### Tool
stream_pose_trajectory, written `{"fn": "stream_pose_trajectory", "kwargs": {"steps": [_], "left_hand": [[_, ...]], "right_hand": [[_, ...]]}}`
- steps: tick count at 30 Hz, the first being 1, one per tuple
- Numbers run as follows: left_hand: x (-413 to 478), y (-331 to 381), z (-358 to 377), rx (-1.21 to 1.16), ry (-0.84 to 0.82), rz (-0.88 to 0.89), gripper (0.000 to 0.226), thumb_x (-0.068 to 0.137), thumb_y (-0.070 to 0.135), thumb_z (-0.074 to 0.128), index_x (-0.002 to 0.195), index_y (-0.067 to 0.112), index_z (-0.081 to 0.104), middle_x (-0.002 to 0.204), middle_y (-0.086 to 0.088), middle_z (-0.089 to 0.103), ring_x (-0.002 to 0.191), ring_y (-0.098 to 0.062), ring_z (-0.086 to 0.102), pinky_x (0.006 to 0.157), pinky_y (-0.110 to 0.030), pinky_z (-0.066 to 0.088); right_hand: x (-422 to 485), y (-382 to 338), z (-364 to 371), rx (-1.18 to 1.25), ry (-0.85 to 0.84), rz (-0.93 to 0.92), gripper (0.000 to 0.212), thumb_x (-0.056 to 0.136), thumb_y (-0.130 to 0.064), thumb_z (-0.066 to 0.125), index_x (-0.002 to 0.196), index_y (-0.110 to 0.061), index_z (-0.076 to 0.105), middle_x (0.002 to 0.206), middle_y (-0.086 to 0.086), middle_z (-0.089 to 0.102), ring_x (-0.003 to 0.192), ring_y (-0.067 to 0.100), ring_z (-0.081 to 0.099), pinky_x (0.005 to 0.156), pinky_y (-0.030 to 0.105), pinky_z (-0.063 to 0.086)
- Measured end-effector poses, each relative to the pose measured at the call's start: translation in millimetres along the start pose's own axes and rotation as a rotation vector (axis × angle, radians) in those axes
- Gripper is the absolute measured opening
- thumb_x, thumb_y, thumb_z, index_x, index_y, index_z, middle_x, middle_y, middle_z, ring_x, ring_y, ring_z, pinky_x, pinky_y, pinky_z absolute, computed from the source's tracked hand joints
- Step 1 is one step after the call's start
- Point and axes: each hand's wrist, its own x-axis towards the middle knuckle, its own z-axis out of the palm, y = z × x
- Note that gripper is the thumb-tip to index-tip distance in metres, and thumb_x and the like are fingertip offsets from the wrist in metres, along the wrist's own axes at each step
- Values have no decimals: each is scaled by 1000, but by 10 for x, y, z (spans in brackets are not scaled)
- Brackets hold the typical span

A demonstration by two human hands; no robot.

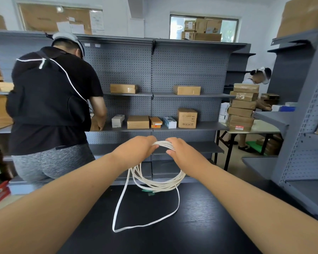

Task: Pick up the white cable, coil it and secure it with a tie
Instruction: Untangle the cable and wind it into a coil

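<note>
Gripping white cable [162, 143]: left hand [136, 150], right hand [183, 153] | slack ctr table [200, 226]

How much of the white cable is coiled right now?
Partly coiled. Several loops of the white cable hang from the left hand and right hand; one long slack loop lies on the black table.

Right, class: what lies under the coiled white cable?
The black table, with a loose loop of the white cable trailing on it. A small green item sits there too, partly covered by the coil's strands.
</note>
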Motion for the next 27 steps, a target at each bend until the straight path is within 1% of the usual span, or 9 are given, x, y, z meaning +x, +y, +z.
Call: {"fn": "stream_pose_trajectory", "kwargs": {"steps": [3,5,7,9,14,19,22,25,27], "left_hand": [[-8,-6,4,-6,-10,-3,24,98,30,39,94,10,49,78,-11,59,68,-28,53,61,-36,37],[-30,-6,26,-133,-10,-33,23,97,31,41,97,11,52,75,-9,60,65,-27,58,62,-37,44],[-53,5,66,-300,6,-78,18,96,32,44,97,17,53,73,-3,60,60,-20,61,62,-33,49],[-69,12,122,-393,38,-114,11,94,33,48,96,22,52,73,1,59,63,-17,62,66,-32,51],[-132,16,202,-441,125,-161,13,94,35,46,104,26,46,75,0,59,74,-22,62,68,-36,49],[-127,89,200,-249,215,-126,16,97,30,39,104,17,46,70,0,55,67,-25,58,63,-41,46],[-105,102,180,-150,213,-141,19,98,24,37,104,9,47,76,-9,57,69,-31,57,64,-43,44],[-97,96,134,-100,190,-142,20,99,21,35,101,5,46,77,-15,60,68,-33,55,62,-43,42],[-85,100,107,-52,156,-134,20,100,22,34,99,6,46,77,-15,60,67,-32,54,61,-42,41]], "right_hand": [[-24,-21,7,-90,49,-38,28,99,-28,34,120,-12,41,110,13,52,85,30,53,70,39,41],[-33,-33,7,-114,92,-61,27,99,-28,32,115,-10,43,103,13,53,79,30,52,67,40,41],[-35,-48,12,-95,116,-59,25,99,-28,32,113,-10,43,100,12,52,76,28,49,66,40,40],[-36,-46,22,-59,147,-24,23,99,-27,31,110,-10,43,97,11,51,76,27,47,65,40,39],[-39,15,29,59,275,90,20,99,-24,33,108,-10,45,93,4,47,80,24,44,66,33,33],[-99,33,75,151,304,103,17,99,-23,34,105,-12,45,91,3,48,79,23,44,65,33,32],[-111,47,81,152,256,113,19,99,-24,34,108,-12,45,91,4,49,78,22,45,65,32,31],[-93,39,66,129,193,117,24,98,-27,35,115,-12,43,106,7,51,83,19,46,69,31,34],[-92,6,49,121,165,98,30,98,-27,37,124,-14,40,120,8,49,95,22,49,78,34,39]]}}
